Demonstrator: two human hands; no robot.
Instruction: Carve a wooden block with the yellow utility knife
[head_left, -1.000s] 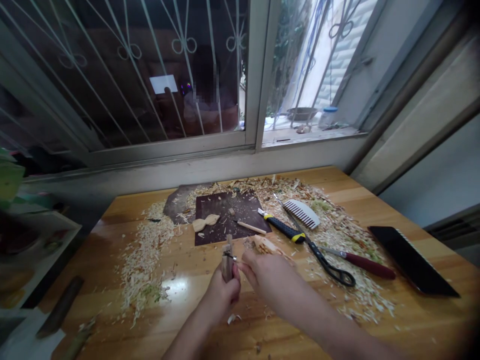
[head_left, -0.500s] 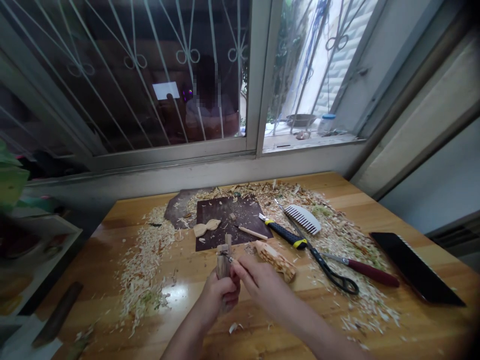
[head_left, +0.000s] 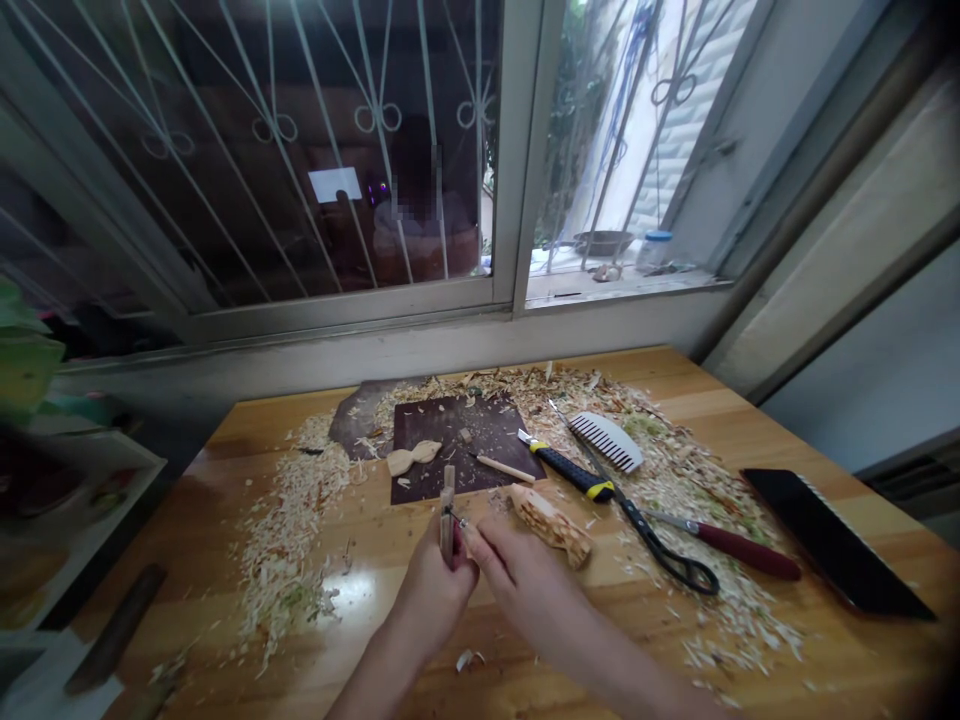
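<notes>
Two hands are met near-centre: wood piece (head_left: 448, 497) is gripped upright by left hand (head_left: 433, 592); small tool tip (head_left: 457, 519), pinched by right hand (head_left: 517, 570), is set against its right side.

The yellow-brown wooden counter (head_left: 360, 612) shines glossy and smooth under rough, pale wood shavings (head_left: 289, 535), while the slim pale wooden stick (head_left: 448, 500) looks raw and matt, the dark rectangular mat (head_left: 450, 432) dull, the white toothed comb (head_left: 607, 440) smooth plastic, and the black-handled scissors (head_left: 643, 520) bare metal.
</notes>
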